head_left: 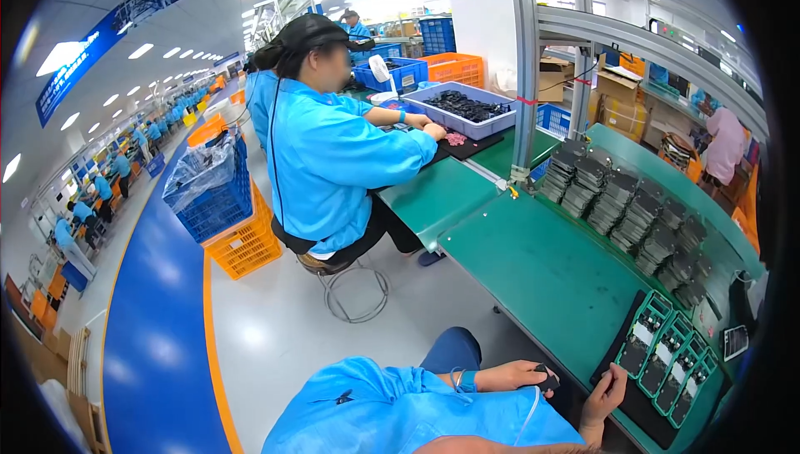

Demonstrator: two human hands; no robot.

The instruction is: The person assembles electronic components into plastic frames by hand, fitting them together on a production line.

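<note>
Over my lap, my left hand (518,376) is closed around a small flat black part (547,378). To its right, at the table's near edge, my right hand (607,397) has its fingers curled in a pinch; whatever lies between the fingertips is too small to make out. Just beyond that hand are several green-framed fixtures (672,359), set side by side with black and silver pieces inside. They rest on a black mat (623,333) on the green table (533,262).
Stacks of dark flat plates (621,208) line the table's far right side. A metal post (523,79) rises at its far end. Ahead on the left, a co-worker in blue (333,137) sits on a stool beside a grey bin of black parts (462,108). Blue and orange crates (242,241) stand on the floor.
</note>
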